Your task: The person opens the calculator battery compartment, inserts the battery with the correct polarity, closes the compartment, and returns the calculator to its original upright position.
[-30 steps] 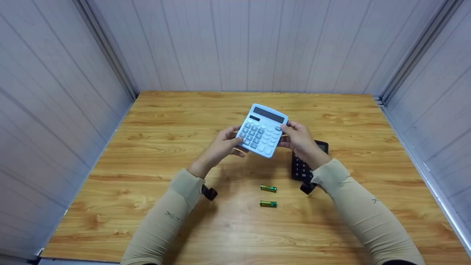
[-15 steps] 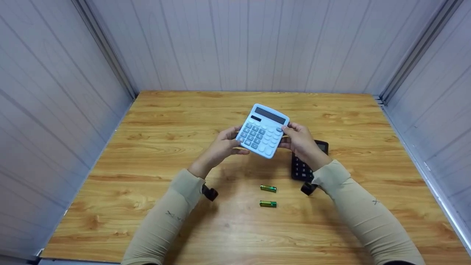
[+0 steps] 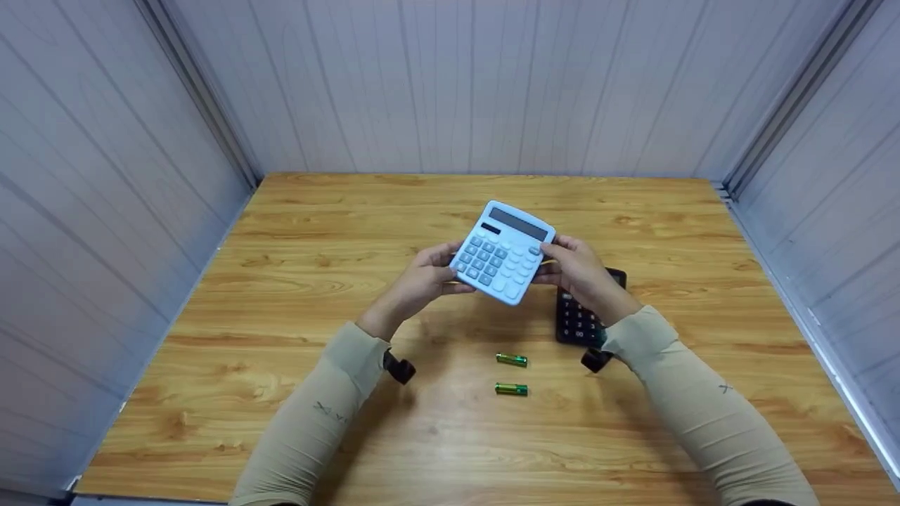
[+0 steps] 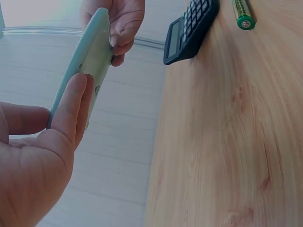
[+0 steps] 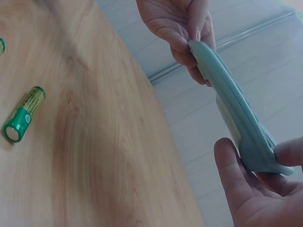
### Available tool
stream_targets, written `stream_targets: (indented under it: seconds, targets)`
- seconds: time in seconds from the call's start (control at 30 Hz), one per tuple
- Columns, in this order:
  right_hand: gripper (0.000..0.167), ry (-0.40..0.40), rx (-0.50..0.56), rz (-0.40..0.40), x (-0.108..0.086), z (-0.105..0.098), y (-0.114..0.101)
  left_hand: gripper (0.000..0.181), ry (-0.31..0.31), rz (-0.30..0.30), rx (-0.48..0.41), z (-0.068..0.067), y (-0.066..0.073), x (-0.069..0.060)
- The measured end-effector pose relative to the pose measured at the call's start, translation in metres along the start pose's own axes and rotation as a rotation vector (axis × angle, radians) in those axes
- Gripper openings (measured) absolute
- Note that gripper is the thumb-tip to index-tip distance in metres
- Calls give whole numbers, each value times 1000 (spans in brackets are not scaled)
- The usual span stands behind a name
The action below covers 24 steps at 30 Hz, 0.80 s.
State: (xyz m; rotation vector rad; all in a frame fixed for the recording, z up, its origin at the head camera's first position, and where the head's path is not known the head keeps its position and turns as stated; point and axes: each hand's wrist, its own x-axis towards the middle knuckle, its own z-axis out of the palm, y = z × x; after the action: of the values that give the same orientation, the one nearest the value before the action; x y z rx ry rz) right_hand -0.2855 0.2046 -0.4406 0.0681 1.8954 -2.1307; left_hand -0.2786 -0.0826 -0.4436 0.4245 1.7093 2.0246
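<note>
A light blue calculator is held up above the table, its keys and display facing me and its top leaning to the right. My left hand grips its lower left edge, thumb on the front and fingers behind. On the other side my right hand pinches the right edge near the display, thumb by the upper keys. The left wrist view shows fingers lying against the back of the calculator. Seen edge-on in the right wrist view, the calculator spans both hands.
A black calculator lies on the wooden table, partly hidden under my right hand and wrist. Two green and gold batteries, an upper battery and a lower battery, lie nearer to me. Pale panel walls enclose the back and sides.
Both hands keep hold of the light blue calculator, which has shifted very slightly right and down. The left thumb has slid a little toward the calculator's left edge.
</note>
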Motion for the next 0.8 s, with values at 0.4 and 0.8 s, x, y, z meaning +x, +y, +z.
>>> stream_targets:
  seconds: [0.4,0.8]
  targets:
    - [32,7,-129,3,-3,-13,-7,61,-68,-26,34,-7,-1,-4]
    - [41,-123,-292,-41,-10,-28,-10,59,-145,-55,58,-11,-2,-3]
